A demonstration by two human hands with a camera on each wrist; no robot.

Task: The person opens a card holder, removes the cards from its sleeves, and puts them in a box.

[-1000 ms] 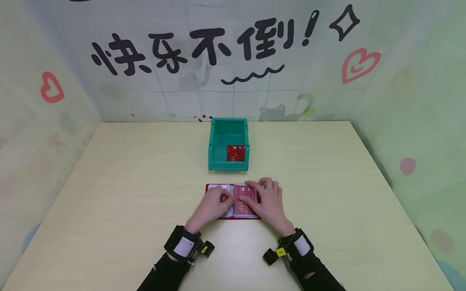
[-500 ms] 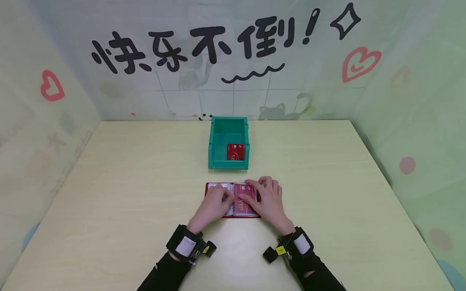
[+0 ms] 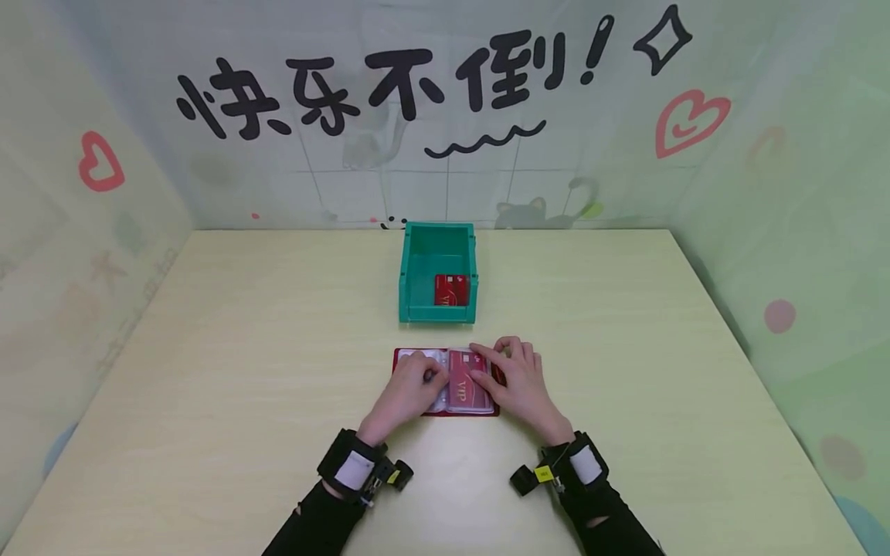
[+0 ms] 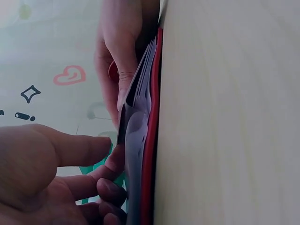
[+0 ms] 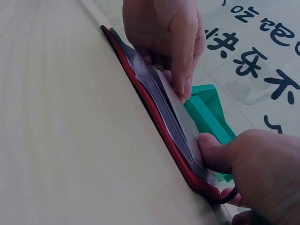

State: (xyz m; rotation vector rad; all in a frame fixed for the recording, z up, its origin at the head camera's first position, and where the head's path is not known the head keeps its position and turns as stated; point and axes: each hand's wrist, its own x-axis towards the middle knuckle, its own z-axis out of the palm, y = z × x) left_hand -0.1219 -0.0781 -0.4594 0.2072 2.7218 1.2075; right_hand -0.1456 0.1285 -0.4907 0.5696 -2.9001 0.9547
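Note:
A red card holder (image 3: 460, 414) lies spread on the table, its clear sleeve pages fanned in both wrist views. On its right side sits a red VIP card (image 3: 462, 390), hazy as if under clear plastic. My left hand (image 3: 410, 386) lies over the left page, fingers curled. Its thumb and index fingertip come together at the card sleeve's (image 5: 176, 110) inner edge; whether they also catch the card is hard to tell. My right hand (image 3: 521, 386) grips the holder's right side, thumb (image 5: 213, 152) on the card page and other fingers beyond the edge, partly hidden.
A green bin (image 3: 436, 315) stands just behind the card holder, with a red card (image 3: 452, 290) lying in its front right corner. The pale wooden table (image 3: 243, 347) is enclosed by printed cloth walls at the back and both sides.
My right hand and wrist have shifted slightly right, its thumb sliding from the card's middle toward its right edge. The left hand moved slightly right earlier, then stayed nearly still.

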